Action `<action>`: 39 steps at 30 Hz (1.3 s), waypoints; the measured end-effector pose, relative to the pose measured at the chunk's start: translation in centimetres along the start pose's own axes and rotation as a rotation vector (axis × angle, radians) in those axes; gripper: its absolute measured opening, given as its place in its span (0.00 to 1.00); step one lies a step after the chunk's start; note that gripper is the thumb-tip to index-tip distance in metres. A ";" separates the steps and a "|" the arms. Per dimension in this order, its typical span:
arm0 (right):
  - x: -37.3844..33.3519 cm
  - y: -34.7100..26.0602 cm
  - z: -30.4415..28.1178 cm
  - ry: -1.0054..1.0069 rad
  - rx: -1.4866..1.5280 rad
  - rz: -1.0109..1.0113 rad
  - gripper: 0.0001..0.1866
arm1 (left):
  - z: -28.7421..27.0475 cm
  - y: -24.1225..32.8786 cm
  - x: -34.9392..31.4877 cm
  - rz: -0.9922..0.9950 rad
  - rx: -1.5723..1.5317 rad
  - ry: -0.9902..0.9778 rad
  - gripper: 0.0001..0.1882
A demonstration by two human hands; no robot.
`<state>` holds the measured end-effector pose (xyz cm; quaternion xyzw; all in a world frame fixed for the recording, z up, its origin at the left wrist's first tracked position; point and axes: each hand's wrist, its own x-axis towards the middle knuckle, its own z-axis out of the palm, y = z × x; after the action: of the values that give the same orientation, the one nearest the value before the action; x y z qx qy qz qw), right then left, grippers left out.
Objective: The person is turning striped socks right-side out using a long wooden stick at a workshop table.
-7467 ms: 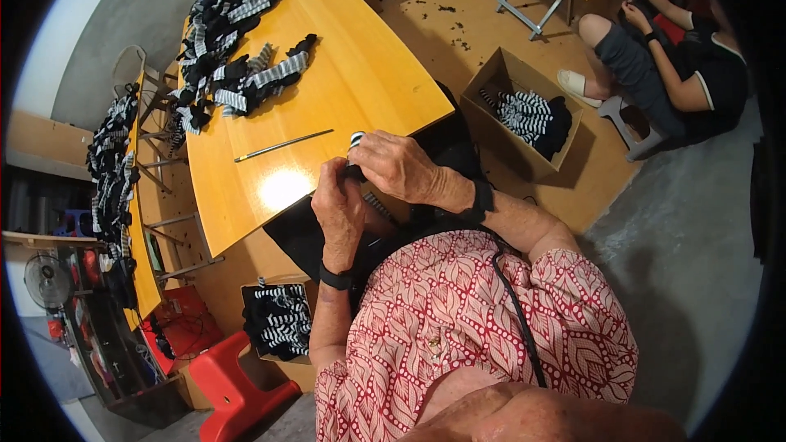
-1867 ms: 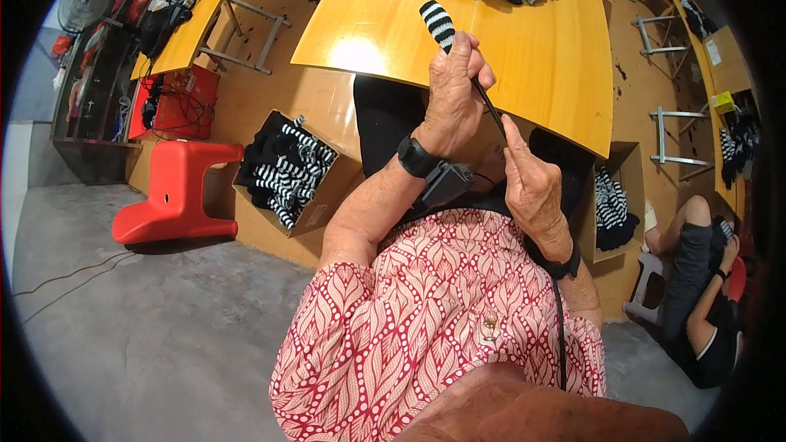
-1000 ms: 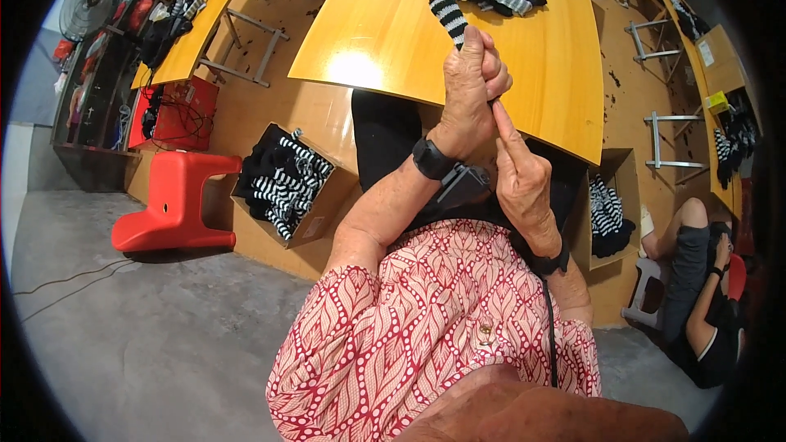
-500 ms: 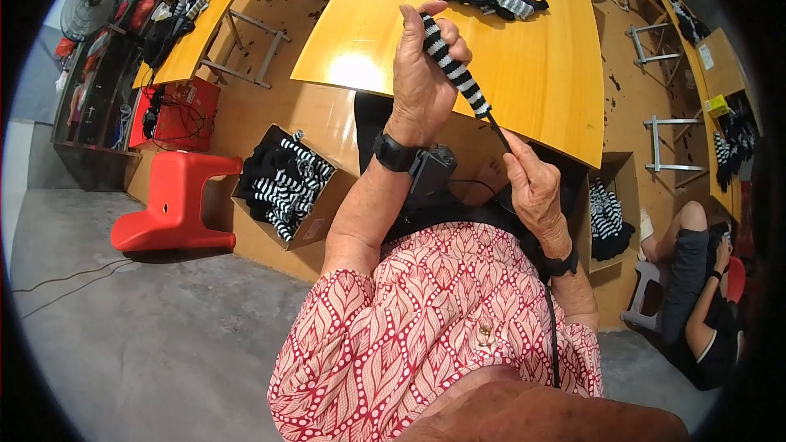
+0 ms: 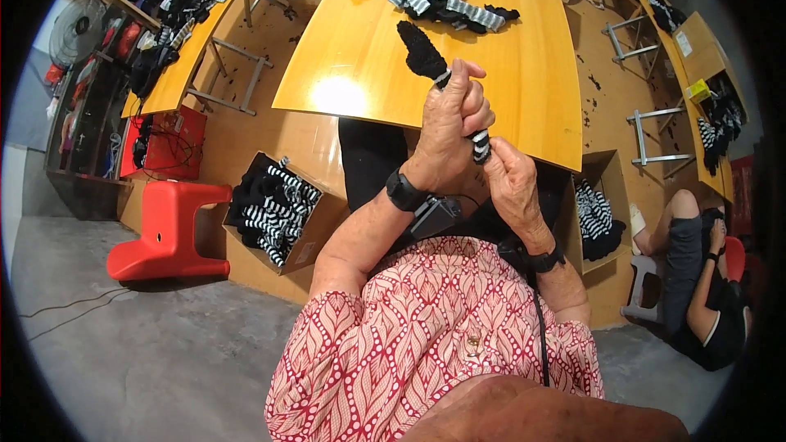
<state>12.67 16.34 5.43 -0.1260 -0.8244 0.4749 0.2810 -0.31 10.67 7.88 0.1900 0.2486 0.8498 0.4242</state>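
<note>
A black-and-white striped sock [image 5: 481, 147] is held up over the near part of the yellow table. My left hand [image 5: 450, 127] is wrapped around its middle, and the fuzzy black end [image 5: 422, 51] sticks out above the fist, pointing away from me. Below the fist a short striped length shows. My right hand [image 5: 516, 188] is closed, pinching at the lower end of the sock. Whether a thin black rod is still inside the sock or in my right fingers cannot be seen.
Striped and black socks [image 5: 442, 2] lie at the table's [image 5: 524, 82] far side. Cardboard boxes of socks stand left [image 5: 304, 252] and right [image 5: 616, 188]. A red plastic stool [image 5: 168, 229] is at left. At far right a person [image 5: 696, 278] sits beside another table.
My left hand now grips lower around the sock, and its black end has come out above. My right hand has moved close beneath the left. The thin black rod no longer shows.
</note>
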 end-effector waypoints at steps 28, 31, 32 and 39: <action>-1.7 1.6 -1.5 0.001 0.100 0.075 0.08 | 0.2 0.9 0.7 0.111 0.092 -0.013 0.25; -2.1 2.7 -2.5 -0.014 0.032 -0.010 0.12 | -0.3 2.2 1.4 0.206 0.122 0.144 0.25; -2.3 2.8 -2.9 -0.057 0.038 0.001 0.14 | -0.5 2.8 1.4 0.211 0.093 0.138 0.24; -0.9 4.1 -4.0 -0.107 0.082 0.071 0.13 | -1.1 2.1 1.1 0.005 0.106 -0.045 0.25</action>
<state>15.45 20.88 3.19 -0.1182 -0.8130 0.5241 0.2245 -2.80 10.21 8.37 0.2321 0.2833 0.8320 0.4167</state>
